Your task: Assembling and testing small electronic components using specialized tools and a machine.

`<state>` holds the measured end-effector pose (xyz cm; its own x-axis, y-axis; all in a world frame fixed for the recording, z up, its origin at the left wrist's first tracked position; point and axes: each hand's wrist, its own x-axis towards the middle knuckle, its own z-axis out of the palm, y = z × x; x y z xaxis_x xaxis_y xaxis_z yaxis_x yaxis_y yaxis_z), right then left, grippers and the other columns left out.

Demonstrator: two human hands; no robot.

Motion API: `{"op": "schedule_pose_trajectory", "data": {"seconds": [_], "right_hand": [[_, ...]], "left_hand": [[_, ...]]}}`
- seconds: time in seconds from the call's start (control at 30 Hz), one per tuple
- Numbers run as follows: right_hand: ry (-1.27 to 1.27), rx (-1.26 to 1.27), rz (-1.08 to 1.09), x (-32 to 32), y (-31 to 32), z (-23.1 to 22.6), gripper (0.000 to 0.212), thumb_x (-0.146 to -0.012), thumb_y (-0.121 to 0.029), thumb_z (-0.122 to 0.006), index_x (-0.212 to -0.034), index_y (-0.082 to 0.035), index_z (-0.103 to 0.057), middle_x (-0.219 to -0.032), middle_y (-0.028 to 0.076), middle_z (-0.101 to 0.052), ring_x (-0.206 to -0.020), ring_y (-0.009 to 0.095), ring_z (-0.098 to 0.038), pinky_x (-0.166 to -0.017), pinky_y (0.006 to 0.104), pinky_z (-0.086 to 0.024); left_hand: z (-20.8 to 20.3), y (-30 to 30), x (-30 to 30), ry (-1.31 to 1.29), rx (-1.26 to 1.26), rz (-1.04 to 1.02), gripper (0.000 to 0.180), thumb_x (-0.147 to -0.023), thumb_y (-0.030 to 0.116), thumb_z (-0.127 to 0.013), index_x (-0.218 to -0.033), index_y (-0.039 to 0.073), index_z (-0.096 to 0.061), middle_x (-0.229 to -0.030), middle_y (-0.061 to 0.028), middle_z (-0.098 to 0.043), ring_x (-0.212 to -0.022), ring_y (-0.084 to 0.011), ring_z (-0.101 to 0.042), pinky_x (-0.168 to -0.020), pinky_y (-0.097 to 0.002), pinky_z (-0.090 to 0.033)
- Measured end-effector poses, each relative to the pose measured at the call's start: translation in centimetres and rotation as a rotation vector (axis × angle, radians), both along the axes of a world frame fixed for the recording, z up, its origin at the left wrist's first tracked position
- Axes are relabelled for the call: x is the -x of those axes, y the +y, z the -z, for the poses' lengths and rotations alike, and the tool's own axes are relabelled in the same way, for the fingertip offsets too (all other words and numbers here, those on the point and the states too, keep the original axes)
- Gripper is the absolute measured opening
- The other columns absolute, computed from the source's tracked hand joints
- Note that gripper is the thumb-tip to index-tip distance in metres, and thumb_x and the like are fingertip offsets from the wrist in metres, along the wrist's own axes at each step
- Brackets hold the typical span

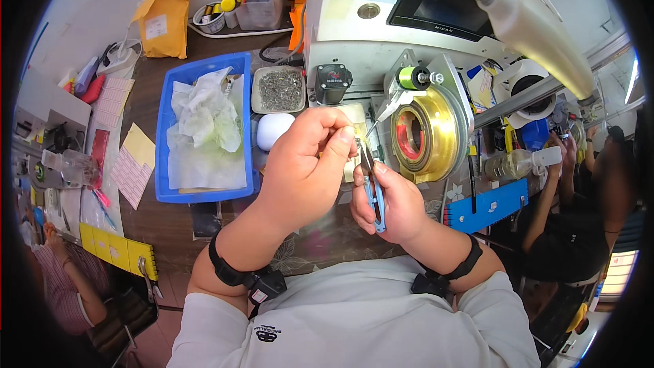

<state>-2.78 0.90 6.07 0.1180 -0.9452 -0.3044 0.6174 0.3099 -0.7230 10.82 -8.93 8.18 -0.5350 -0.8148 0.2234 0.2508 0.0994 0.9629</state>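
Snips [372, 191] left of the gold ring [444, 133] point away from us, long axis tilted slightly left; our right hand [396, 204] grips them, our left hand [306, 163] is pinched closed.

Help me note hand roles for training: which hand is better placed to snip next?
Probably the right hand: it holds the blue-handled snips, blades pointing forward. The left hand, beside the blades, has thumb and forefinger closed together and shows no cutter.
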Motion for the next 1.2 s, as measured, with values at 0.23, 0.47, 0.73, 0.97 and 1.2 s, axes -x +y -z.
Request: {"op": "schedule_pose_trajectory", "data": {"seconds": [0.23,0.47,0.73,0.97,1.2], "right_hand": [[0.003,-0.005,0.021,0.0,-0.1,-0.4,0.034,-0.101,-0.032,-0.028,-0.097,-0.005,-0.048,-0.055,0.010,-0.046,-0.042,0.019,-0.041,-0.043,0.0286,-0.036],[0.022,-0.023,0.040,-0.3,-0.2,-0.3,0.035,-0.101,-0.033,-0.025,-0.098,-0.007,-0.048,-0.053,0.009,-0.045,-0.039,0.019,-0.039,-0.040,0.0286,-0.036],[-0.020,0.002,0.030,-0.1,-0.2,-0.2,0.034,-0.101,-0.033,-0.029,-0.097,-0.005,-0.048,-0.055,0.010,-0.046,-0.042,0.019,-0.042,-0.043,0.0291,-0.037],[-0.139,-0.023,0.033,-0.4,-0.2,-0.1,0.035,-0.101,-0.034,-0.028,-0.096,-0.006,-0.048,-0.054,0.010,-0.046,-0.042,0.020,-0.041,-0.043,0.0301,-0.037],[0.009,-0.047,-0.162,0.0,1.2,-0.6,0.035,-0.101,-0.034,-0.028,-0.098,-0.006,-0.048,-0.055,0.010,-0.047,-0.042,0.019,-0.041,-0.044,0.0302,-0.038]], "left_hand": [[-0.1,0.1,0.0,-0.014,0.056,0.032,0.006,-0.096,0.002,-0.048,-0.102,0.001,-0.050,-0.084,-0.0045,-0.058,-0.078,-0.0099,-0.056,-0.072,-0.0246,-0.048],[0.1,0.3,0.0,-0.007,0.081,0.024,0.006,-0.095,0.001,-0.049,-0.101,0.001,-0.050,-0.085,-0.0048,-0.058,-0.077,-0.0098,-0.055,-0.071,-0.0242,-0.047],[0.1,0.5,0.2,-0.017,0.086,0.006,0.005,-0.094,0.003,-0.052,-0.099,0.000,-0.052,-0.082,-0.0051,-0.059,-0.073,-0.0096,-0.057,-0.067,-0.0242,-0.048],[0.1,0.5,0.0,-0.051,0.146,0.036,0.005,-0.093,0.004,-0.053,-0.096,0.000,-0.052,-0.076,-0.0048,-0.059,-0.066,-0.0098,-0.059,-0.061,-0.0251,-0.049],[-0.3,1.1,-0.6,0.057,0.191,0.003,0.005,-0.093,0.004,-0.053,-0.097,0.001,-0.053,-0.081,-0.0071,-0.059,-0.067,-0.0096,-0.059,-0.058,-0.0260,-0.048]]}}
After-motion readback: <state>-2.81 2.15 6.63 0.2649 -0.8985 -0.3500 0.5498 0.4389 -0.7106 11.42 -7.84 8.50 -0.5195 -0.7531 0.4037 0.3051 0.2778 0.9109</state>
